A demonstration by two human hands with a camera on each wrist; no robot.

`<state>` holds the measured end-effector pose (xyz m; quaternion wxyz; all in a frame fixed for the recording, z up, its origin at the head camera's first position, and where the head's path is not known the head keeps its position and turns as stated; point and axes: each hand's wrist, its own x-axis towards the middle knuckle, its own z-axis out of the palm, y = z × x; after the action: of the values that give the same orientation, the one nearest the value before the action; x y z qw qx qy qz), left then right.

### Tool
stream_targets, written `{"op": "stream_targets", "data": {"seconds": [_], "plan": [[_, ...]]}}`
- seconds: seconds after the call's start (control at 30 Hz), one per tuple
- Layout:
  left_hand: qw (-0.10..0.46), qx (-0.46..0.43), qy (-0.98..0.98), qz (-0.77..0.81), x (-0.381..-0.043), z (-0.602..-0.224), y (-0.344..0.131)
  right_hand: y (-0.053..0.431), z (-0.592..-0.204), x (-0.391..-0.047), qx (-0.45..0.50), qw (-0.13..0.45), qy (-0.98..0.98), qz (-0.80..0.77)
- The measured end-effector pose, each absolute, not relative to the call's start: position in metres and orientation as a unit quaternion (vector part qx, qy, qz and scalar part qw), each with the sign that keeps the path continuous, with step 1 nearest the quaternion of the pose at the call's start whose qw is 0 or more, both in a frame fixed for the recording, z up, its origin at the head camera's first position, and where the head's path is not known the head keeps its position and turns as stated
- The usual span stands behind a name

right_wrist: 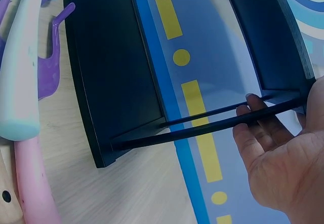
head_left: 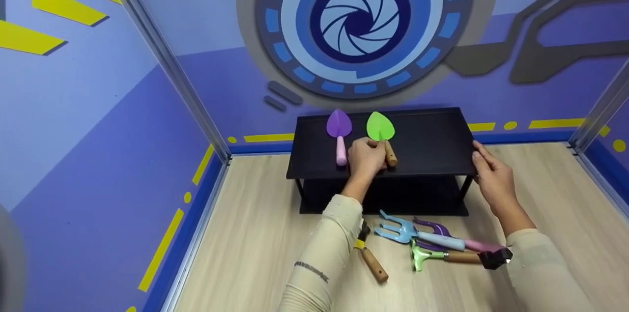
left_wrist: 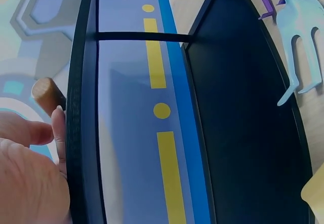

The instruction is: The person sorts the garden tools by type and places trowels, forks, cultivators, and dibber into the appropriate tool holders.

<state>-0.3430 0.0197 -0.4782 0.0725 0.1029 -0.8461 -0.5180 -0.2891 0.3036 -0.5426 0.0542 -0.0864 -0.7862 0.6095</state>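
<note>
On the top board of a black two-tier rack (head_left: 427, 147) lie two small trowels. The purple trowel (head_left: 339, 124) with a pink handle is on the left. Beside it is the green trowel (head_left: 381, 125), whose wooden handle points toward the front edge. My left hand (head_left: 366, 158) pinches the green trowel near the neck; its handle end (left_wrist: 46, 95) pokes past the fingers in the left wrist view. My right hand (head_left: 496, 182) holds the rack's right end, with fingers (right_wrist: 253, 140) curled about the side post (right_wrist: 202, 128) under the top board.
In front of the rack, a light blue hand fork (head_left: 400, 232) overlaps a purple fork (head_left: 439, 227). A green-headed tool (head_left: 420, 254) with a wooden handle lies beside them. My left sleeve partly covers another wooden-handled tool (head_left: 374, 265). Patterned blue walls (head_left: 211, 76) enclose the table.
</note>
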Motion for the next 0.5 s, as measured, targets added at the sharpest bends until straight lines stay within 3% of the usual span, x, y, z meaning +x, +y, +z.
{"op": "stream_targets", "data": {"seconds": [0.3,0.5], "plan": [[0.102,0.077,-0.829,-0.544,-0.338,-0.481,0.016,0.304,-0.543,-0.289,-0.075,0.049,-0.792,0.604],[0.086,0.045,-0.763,-0.639,-0.33,-0.481,0.013,0.304,-0.542,-0.29,-0.081,0.046,-0.789,0.607]]}}
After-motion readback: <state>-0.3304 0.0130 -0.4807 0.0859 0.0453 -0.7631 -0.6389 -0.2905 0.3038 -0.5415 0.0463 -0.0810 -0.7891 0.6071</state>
